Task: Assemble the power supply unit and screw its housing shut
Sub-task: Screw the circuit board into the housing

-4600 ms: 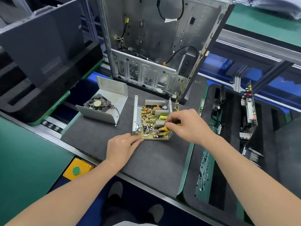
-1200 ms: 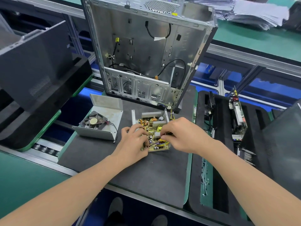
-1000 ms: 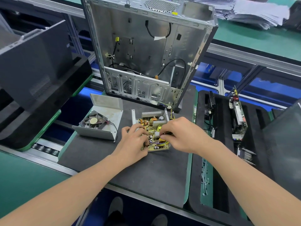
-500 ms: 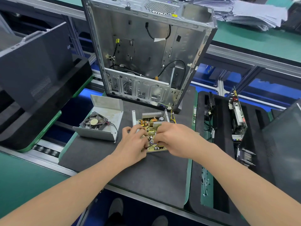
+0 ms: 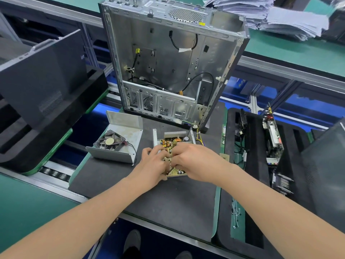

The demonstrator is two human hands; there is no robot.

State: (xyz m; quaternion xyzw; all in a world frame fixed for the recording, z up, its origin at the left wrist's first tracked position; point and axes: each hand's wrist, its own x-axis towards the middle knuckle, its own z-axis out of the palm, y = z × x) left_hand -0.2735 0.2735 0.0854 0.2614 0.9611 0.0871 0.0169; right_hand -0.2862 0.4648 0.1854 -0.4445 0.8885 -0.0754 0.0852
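The open power supply board [image 5: 172, 141], with its coils and heat sinks, lies in its metal base [image 5: 154, 135] on the black mat [image 5: 168, 202]. My left hand [image 5: 154, 164] grips the board's left side with curled fingers. My right hand [image 5: 195, 159] curls down onto the middle of the board, touching the left hand; what its fingertips pinch is hidden. Yellow wires [image 5: 199, 139] run from the board's rear right corner. The grey housing cover [image 5: 131, 136] with the fan [image 5: 109, 142] sits apart to the left.
An open computer case [image 5: 168, 62] stands upright just behind the board. A black case panel [image 5: 43, 71] leans in a tray on the left. On the right, a black foam tray holds circuit cards [image 5: 273, 135]. Stacked papers [image 5: 270, 15] lie at the back right.
My left hand moved from the board's front edge up onto the board. My right hand shifted left from the yellow wires to the middle, and both hands now meet.
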